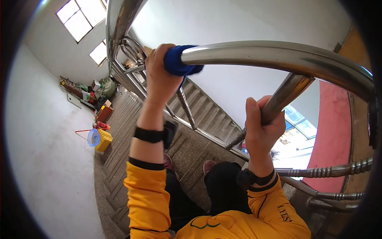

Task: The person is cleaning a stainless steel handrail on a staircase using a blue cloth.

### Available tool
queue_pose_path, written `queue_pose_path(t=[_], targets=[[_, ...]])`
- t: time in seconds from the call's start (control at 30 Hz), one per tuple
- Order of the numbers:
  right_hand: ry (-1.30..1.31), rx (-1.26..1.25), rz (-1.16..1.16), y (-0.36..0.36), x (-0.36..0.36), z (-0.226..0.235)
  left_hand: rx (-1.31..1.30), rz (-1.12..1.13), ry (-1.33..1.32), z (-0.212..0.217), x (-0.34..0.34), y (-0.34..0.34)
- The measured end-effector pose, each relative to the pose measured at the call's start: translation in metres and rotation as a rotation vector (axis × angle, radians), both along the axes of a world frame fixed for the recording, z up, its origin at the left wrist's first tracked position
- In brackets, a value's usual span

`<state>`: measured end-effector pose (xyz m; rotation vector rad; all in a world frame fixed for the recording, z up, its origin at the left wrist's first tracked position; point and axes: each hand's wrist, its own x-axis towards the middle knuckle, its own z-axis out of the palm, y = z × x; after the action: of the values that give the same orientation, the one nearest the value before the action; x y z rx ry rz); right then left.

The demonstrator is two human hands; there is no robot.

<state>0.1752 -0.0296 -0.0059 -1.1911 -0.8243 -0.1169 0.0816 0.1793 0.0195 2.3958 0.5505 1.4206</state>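
My left hand (pixel 162 73) is closed around a blue cloth (pixel 175 60), which wraps over the shiny metal handrail (pixel 254 53) at the upper middle. Part of the cloth hangs below the rail. Lower on the right, my right hand (pixel 263 129) grips a metal baluster (pixel 287 93) that slants down from the handrail; its thumb points up along the post. Both forearms wear orange sleeves and black wrist straps.
Concrete stairs (pixel 211 107) descend beyond the railing. Down the left flight, a yellow crate (pixel 104 140), a blue basin (pixel 94 137) and a pile of bags (pixel 105 88) stand along the white wall (pixel 51 159). My shoes (pixel 208 166) rest on the speckled steps below me.
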Motion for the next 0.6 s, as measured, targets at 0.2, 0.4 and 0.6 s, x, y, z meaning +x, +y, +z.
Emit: queue_pose_path(t=[0.2, 0.4, 0.6], targets=[[0.03, -0.004, -0.023, 0.005, -0.004, 0.001, 0.269, 0.322, -0.37, -0.034, 0.024, -0.007], [0.043, 0.044, -0.05, 0.007, -0.008, 0.002, 0.046, 0.329, -0.468, -0.055, 0.026, -0.041], [-0.001, 0.02, -0.059, 0.005, -0.006, 0.002, -0.393, 0.437, -0.369, -0.072, 0.034, -0.064]])
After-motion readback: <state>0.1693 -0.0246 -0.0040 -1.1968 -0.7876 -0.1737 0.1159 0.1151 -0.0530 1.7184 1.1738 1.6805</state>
